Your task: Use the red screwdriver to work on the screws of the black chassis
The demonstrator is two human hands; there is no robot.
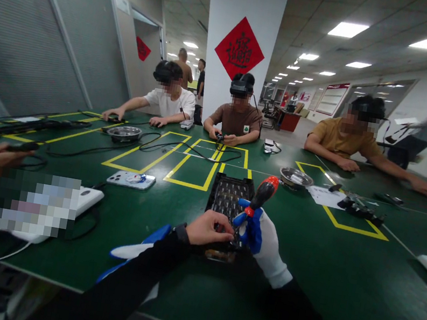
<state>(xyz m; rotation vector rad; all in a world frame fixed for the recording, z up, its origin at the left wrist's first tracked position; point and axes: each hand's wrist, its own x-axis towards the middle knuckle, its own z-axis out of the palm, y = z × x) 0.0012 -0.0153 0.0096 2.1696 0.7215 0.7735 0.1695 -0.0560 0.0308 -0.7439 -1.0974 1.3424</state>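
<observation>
Head: tray [231, 193] under screwdriver [260, 195]

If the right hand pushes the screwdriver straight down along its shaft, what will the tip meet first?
Most likely the black tray: the right hand holds the screwdriver tilted over its near end, beside the left hand. The tip is hidden, so depth is uncertain.

Right hand [261, 239], in a white and blue glove, grips a red-and-black screwdriver [258, 197] upright over a black tray [228, 195] near the bench's [339, 290] near edge. Bare left hand [208, 228] rests on the tray. A phone [131, 179] lies to the left.
</observation>
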